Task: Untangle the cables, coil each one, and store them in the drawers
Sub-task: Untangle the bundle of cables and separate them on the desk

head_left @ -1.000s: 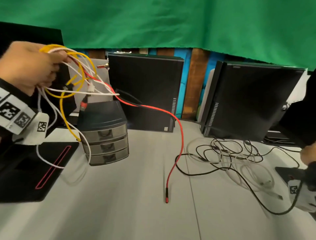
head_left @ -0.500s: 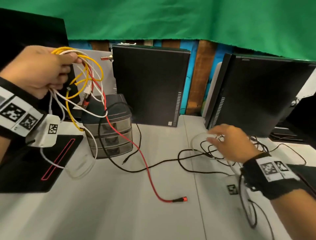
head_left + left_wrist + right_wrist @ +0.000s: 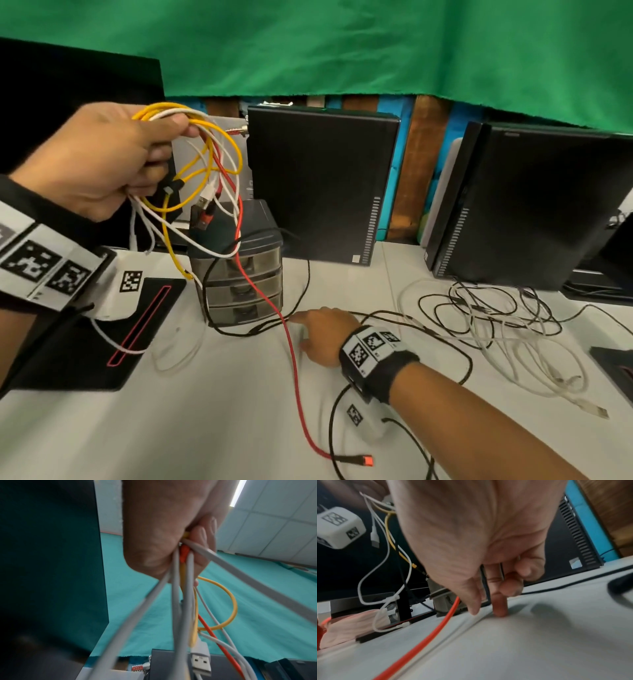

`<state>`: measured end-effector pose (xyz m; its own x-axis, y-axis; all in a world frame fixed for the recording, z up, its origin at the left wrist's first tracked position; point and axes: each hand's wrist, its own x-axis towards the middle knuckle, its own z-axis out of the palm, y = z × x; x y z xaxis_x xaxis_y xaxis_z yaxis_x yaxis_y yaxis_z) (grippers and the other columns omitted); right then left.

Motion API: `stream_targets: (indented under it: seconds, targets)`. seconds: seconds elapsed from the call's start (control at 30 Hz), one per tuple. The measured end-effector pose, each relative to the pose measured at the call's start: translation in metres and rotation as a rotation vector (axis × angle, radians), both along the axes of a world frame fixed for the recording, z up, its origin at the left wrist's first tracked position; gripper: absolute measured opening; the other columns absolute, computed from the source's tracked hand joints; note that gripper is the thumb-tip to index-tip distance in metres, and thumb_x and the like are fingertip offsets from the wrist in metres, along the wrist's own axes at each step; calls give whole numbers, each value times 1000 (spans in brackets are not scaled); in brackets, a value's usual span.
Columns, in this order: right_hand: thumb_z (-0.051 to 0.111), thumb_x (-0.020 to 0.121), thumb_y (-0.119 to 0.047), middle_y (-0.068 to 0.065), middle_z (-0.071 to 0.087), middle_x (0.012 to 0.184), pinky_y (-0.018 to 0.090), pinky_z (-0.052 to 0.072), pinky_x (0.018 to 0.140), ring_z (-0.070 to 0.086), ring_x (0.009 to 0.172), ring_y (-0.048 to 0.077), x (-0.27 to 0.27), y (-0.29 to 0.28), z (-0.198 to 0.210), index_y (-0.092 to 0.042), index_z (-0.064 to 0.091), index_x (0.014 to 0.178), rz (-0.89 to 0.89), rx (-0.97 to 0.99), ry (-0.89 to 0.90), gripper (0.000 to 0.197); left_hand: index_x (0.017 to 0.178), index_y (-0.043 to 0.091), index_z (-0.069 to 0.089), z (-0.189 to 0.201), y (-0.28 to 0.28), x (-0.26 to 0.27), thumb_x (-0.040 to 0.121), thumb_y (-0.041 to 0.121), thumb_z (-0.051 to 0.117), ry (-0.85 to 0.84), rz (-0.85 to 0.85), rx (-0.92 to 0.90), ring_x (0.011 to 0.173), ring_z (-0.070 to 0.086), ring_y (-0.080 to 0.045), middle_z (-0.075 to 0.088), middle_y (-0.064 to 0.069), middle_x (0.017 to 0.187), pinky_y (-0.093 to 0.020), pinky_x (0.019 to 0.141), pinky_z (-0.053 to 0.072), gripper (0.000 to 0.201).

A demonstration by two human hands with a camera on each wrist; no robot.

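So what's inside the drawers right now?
All three drawers are shut; their smoky fronts show only handles, so the contents can't be seen. A black cable and red cable drape across the front.

Matt green cloth backdrop (image 3: pixel 342 44); translucent plastic drawers (image 3: pixel 245 291); smooth white table (image 3: pixel 222 411).

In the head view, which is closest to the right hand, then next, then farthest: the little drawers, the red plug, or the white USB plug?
From the right hand:
1. Little drawers, just left of it.
2. Red plug, nearer the camera.
3. White USB plug, far right on the table.
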<state>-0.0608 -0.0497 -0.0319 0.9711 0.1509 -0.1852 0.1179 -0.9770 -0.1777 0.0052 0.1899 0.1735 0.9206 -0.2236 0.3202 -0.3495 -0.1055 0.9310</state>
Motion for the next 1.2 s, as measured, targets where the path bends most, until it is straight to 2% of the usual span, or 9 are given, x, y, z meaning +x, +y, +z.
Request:
stream_targets:
  seconds: [0.2, 0.33, 0.53, 0.63, 0.7, 0.83, 0.9, 1.03, 1.2]
  targets:
    - [51, 97, -27, 12, 66, 124, 40, 52, 91, 63, 109, 34, 9, 14, -3, -29, 45, 144, 40, 8, -25, 47, 81, 21, 68, 11, -1, -14, 87, 39, 59, -18, -68, -82, 28, 22, -3, 32, 11, 45, -12, 32, 16, 21]
    - [54, 96, -24, 13, 68, 113, 39, 53, 86, 65, 99, 34, 19, 30, 1, -27, 51, 138, 92, -2, -81, 43, 85, 18, 65, 10, -8, -17, 100, 30, 51, -11, -81, -80, 27, 22, -3, 31, 10, 45, -13, 32, 14, 24]
    - [55, 96, -26, 9, 69, 102, 35, 52, 77, 64, 89, 29, 22, 40, -3, -18, 69, 112, 153, -38, -64, 22, 85, 18, 68, 4, -5, -18, 101, 30, 51, 12, -81, -53, 29, 22, -5, 31, 8, 47, -15, 31, 17, 26]
    - [52, 98, -24, 11, 68, 99, 33, 46, 72, 62, 85, 29, 17, 21, -4, -14, 66, 106, 148, -73, -86, 19, 84, 19, 67, 4, -1, -18, 101, 30, 50, 21, -67, -64, 28, 23, -4, 31, 9, 47, -14, 32, 15, 26]
    - [54, 97, -22, 9, 69, 105, 33, 47, 76, 63, 93, 30, 12, 8, -6, -18, 65, 111, 162, -44, -73, 19, 85, 19, 65, 4, 0, -17, 101, 29, 50, 30, -67, -88, 28, 22, -3, 31, 9, 46, -15, 33, 13, 25]
    - [64, 93, -31, 2, 65, 126, 38, 52, 94, 60, 111, 26, 7, 21, -9, -38, 55, 136, 231, 56, 44, 44, 86, 18, 64, 4, -4, -17, 101, 29, 50, 42, -87, -106, 29, 22, -3, 31, 9, 47, -16, 32, 14, 24]
    - [63, 94, -35, 0, 65, 128, 37, 51, 93, 60, 111, 25, 11, 36, -11, -35, 58, 134, 239, 88, 84, 41, 87, 18, 65, 3, -6, -18, 101, 29, 50, 38, -90, -95, 29, 23, -4, 31, 9, 47, -15, 31, 15, 23]
    - [59, 96, -26, 5, 67, 99, 31, 43, 73, 59, 87, 27, 9, 44, -12, -17, 66, 108, 295, -5, -5, 17, 86, 19, 66, 3, 0, -21, 100, 29, 51, 29, -83, -88, 28, 23, -4, 31, 9, 47, -14, 31, 15, 24]
    - [42, 96, -14, 16, 66, 104, 32, 40, 70, 64, 91, 35, -8, -23, 2, -12, 53, 119, 130, -240, -68, 25, 83, 20, 64, 6, 20, -16, 96, 33, 54, -18, -25, -104, 26, 22, -1, 31, 11, 44, -11, 32, 13, 20]
